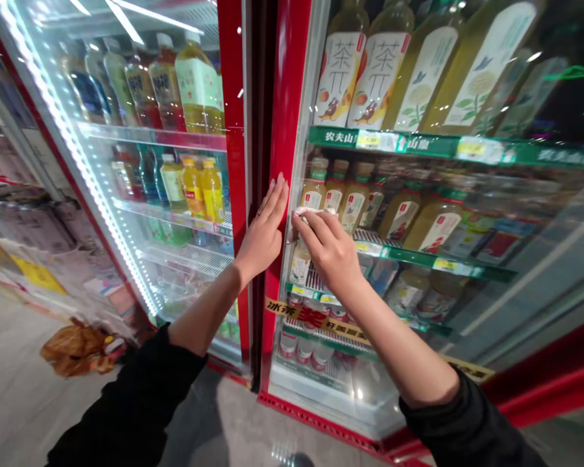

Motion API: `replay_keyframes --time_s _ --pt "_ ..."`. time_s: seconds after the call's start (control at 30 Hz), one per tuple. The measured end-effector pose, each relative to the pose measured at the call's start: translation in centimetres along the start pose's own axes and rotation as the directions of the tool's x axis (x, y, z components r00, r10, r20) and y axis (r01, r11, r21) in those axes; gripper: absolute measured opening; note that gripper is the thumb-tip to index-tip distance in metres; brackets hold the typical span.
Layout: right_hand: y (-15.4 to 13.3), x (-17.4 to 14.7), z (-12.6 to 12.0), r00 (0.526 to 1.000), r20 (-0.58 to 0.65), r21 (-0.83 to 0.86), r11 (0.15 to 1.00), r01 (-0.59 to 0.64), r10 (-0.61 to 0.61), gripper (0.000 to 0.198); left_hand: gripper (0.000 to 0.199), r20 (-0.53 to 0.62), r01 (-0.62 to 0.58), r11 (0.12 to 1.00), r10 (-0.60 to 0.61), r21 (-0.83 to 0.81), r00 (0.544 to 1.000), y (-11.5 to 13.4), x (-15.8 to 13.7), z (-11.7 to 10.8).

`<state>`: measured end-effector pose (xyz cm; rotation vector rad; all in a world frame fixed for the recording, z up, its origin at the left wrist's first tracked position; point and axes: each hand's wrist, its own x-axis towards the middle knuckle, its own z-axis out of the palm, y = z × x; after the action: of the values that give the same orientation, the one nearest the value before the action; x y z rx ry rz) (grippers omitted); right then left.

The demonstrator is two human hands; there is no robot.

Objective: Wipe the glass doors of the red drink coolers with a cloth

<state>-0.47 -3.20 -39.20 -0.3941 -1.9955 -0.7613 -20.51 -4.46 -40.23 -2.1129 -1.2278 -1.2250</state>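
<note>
On the upper green-edged shelf (440,147), 2 peach-labelled bottles (339,81) stand beside other bottles (425,78); smaller bottles (438,224) line the shelf beneath (403,254). A brown bundle (73,347) lies on the floor (10,363).

Glass door (496,295) blocks R hand (328,246) from btls (440,220); free rm rightward along it.

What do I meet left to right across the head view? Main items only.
Brown bundle → yellow bottles → left hand → right hand → upper shelf's right-hand price tag.
</note>
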Motion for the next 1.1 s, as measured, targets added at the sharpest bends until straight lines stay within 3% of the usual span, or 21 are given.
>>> replay_keyframes --time_s 0.2,0.3,0.4,0.57,0.77,0.93,1.1 --pt "0.6 0.0 2.9 0.998 -0.041 0.059 0.998 -0.036 0.038 0.035 0.065 -0.167 -0.108 0.978 0.077 -0.180 0.983 -1.1 -1.3 2.1" --pt "0.7 -0.1 5.0 0.994 -0.100 0.058 0.998 -0.033 0.039 0.036 0.060 -0.227 -0.137 0.977 0.098 -0.162 0.969 -1.6 -2.6 3.4" --pt "1.5 0.4 6.0 0.986 -0.161 -0.010 0.999 0.052 -0.053 0.031 0.058 -0.285 -0.133 0.986 0.098 -0.105 0.954 -2.1 -3.4 4.5" --pt "2.9 1.9 4.2 0.956 -0.244 -0.101 0.985 0.141 -0.162 0.024 0.066 -0.334 -0.126 0.990 0.100 -0.056 0.937 -3.0 -3.3 5.9" --pt "1.0 2.7 2.4 0.992 -0.089 -0.179 0.981 0.077 -0.094 0.027 0.063 -0.504 -0.304 0.918 0.143 -0.254 0.852 -3.6 -2.6 7.2" --pt "0.7 3.3 1.9 0.991 -0.130 -0.197 0.980 0.001 -0.027 0.031 0.067 -0.481 -0.293 0.910 0.125 -0.293 0.868 -3.7 -2.3 7.4" --pt "0.8 3.6 1.7 0.997 -0.011 -0.255 0.964 0.077 -0.082 0.031 0.072 -0.452 -0.243 0.944 0.121 -0.222 0.884 -3.4 -2.1 7.6"
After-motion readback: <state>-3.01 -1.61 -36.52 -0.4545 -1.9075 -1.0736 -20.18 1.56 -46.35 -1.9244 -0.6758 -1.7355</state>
